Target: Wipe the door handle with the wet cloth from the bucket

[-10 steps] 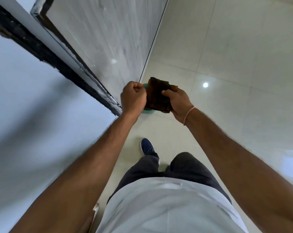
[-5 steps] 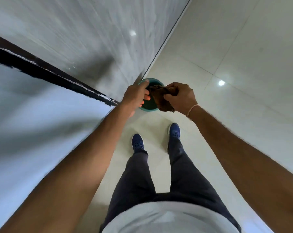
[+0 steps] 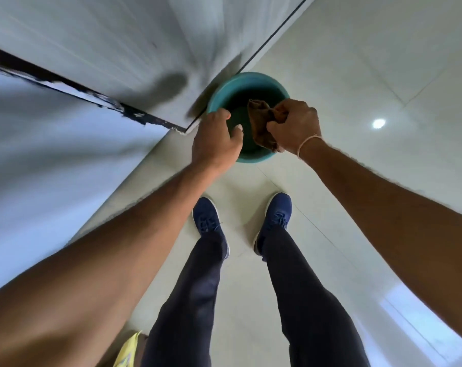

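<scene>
A teal bucket point(image 3: 247, 80) stands on the floor against the wall, straight ahead of my feet. My right hand point(image 3: 294, 125) is shut on a brown cloth point(image 3: 261, 121), which hangs bunched over the bucket's dark inside. My left hand point(image 3: 215, 140) hovers over the bucket's left rim with its fingers loosely apart, holding nothing. No door handle is in view.
A grey door or wall panel point(image 3: 118, 49) with a dark edge point(image 3: 73, 87) runs along the left. Pale glossy floor tiles point(image 3: 370, 75) spread to the right. My two blue shoes point(image 3: 207, 218) stand just short of the bucket. Something yellow point(image 3: 127, 350) lies at the bottom edge.
My view has tipped down so the bucket and both feet show. My left hand has let go of the cloth and opened. My right hand has lowered the cloth over the bucket.
</scene>
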`<action>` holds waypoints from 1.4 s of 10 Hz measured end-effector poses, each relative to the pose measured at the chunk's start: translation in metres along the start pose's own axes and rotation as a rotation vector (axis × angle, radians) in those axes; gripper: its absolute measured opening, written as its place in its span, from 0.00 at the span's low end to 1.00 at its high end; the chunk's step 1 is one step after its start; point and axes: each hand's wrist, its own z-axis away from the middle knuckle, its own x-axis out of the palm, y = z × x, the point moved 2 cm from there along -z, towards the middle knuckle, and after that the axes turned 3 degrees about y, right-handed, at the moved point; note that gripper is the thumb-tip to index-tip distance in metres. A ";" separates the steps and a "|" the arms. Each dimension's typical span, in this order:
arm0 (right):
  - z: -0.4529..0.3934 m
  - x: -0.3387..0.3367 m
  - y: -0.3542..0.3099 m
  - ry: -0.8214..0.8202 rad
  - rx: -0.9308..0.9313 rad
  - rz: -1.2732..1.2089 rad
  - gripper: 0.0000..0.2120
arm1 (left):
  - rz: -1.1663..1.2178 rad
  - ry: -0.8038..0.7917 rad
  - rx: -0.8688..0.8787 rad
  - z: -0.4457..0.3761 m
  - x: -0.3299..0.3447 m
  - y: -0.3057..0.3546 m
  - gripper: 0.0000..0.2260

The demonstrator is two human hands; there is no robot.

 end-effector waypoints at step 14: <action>0.079 -0.026 -0.078 0.002 -0.319 0.305 0.30 | -0.087 -0.031 0.236 0.037 -0.070 0.009 0.30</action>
